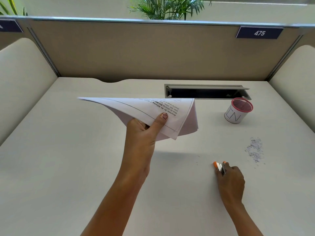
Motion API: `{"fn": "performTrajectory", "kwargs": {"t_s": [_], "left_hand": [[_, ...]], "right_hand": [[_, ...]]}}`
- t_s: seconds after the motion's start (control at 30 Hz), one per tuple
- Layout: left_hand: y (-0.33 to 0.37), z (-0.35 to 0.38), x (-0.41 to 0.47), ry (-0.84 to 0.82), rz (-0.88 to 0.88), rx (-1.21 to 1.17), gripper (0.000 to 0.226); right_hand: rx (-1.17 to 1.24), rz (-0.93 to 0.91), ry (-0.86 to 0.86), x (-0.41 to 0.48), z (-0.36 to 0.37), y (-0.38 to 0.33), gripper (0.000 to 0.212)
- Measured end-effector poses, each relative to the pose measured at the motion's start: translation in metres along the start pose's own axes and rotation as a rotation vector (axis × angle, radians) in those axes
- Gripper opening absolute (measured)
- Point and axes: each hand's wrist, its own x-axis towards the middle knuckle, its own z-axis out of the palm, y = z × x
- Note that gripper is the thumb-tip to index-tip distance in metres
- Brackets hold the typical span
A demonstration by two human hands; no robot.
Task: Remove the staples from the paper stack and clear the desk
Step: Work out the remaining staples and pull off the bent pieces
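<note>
Risk: the stack is held by one corner, so loose sheets can slide out; staples in front of the cup may scatter if brushed. L hand pinches the stack, raised left of the cup, thumb on top. R hand, in front of the cup, grips the remover on the counter.

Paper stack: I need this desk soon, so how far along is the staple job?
Looks done: a pile of loose staples lies on the desk. In hand: the left hand holds the paper stack above it; the right hand grips the orange staple remover. Left: staples, remover and red-rimmed mesh cup are not cleared; whether staples remain in the stack cannot be seen.
</note>
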Motion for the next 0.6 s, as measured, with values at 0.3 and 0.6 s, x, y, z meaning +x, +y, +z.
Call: {"fn": "performTrajectory", "kwargs": {"t_s": [0.3, 0.6], "left_hand": [[0.005, 0.002, -0.002, -0.083, -0.078, -0.128, 0.016], [0.017, 0.0, -0.006, -0.153, -0.153, -0.16, 0.015]], "right_hand": [[0.373, -0.331, 0.306, -0.007, -0.046, -0.055, 0.036], [0.736, -0.974, 0.449, -0.02, -0.147, -0.159, 0.035]]}}
